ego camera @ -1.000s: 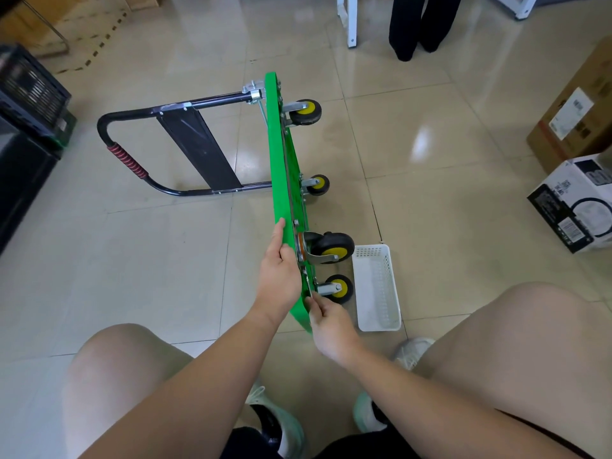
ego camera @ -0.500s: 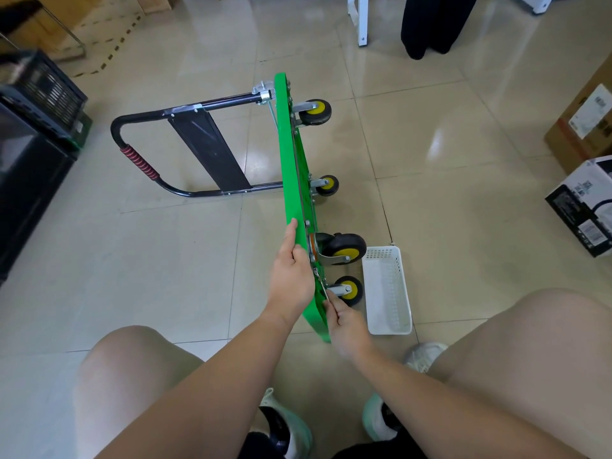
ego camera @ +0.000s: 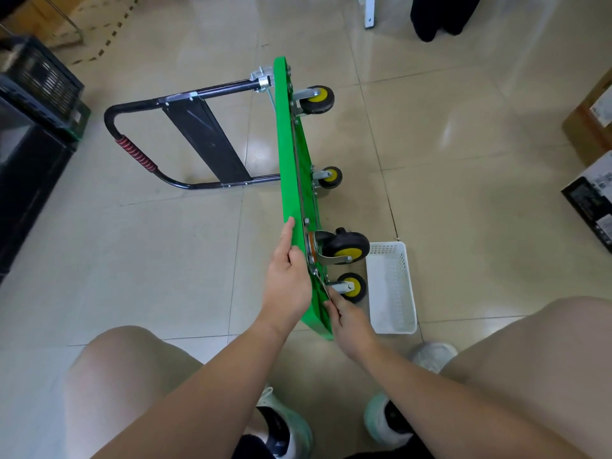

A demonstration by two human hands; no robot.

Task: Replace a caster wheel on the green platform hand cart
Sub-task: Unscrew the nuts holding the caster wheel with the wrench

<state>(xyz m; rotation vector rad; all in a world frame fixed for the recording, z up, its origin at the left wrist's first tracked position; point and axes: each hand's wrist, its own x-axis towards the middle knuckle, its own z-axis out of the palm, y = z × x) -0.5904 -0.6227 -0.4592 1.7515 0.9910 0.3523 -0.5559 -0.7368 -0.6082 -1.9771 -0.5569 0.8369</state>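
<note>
The raised edge of the side-tipped green platform hand cart (ego camera: 285, 134) is clasped by the left hand (ego camera: 287, 286), the right hand (ego camera: 351, 323) is set with curled fingers at the near caster wheel (ego camera: 353, 287), its grip unclear, a white basket (ego camera: 394, 328) lying just beyond.

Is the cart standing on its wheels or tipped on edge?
Tipped on edge: the deck stands vertical, wheels point sideways, left hand grips it.

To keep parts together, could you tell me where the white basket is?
Head view: the basket lies on the floor right of the green cart, beside its two nearest wheels.
</note>
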